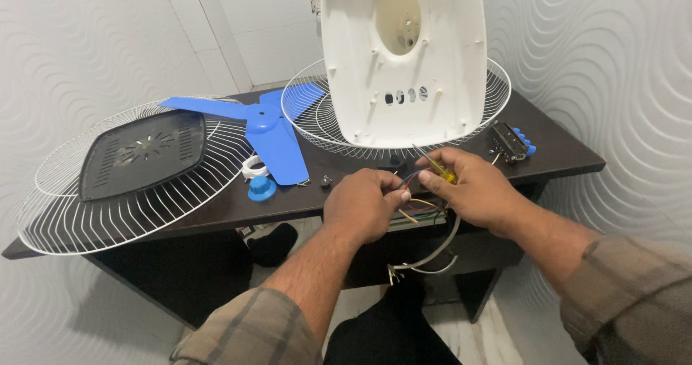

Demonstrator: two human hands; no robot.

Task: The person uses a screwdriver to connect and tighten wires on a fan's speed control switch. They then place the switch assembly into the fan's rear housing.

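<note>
Bundle of coloured wires (412,205) at lower centre of the frame, pinched in the left hand (362,205), right hand (472,190) grasping a yellow-handled screwdriver (435,166) beside them, white fan housing (404,55) upright above, blue fan blade (267,127) and wire grille (108,213) at left on the dark table (562,152).

- Left hand (362,205): knuckles up, fingers curled inward in a pinch toward the right.
- Right hand (472,188): just beside it, fingertips nearly meeting the left's, fingers bent and closed.
- Both forearms bare, plaid sleeves pushed back, angling in from near.
</note>
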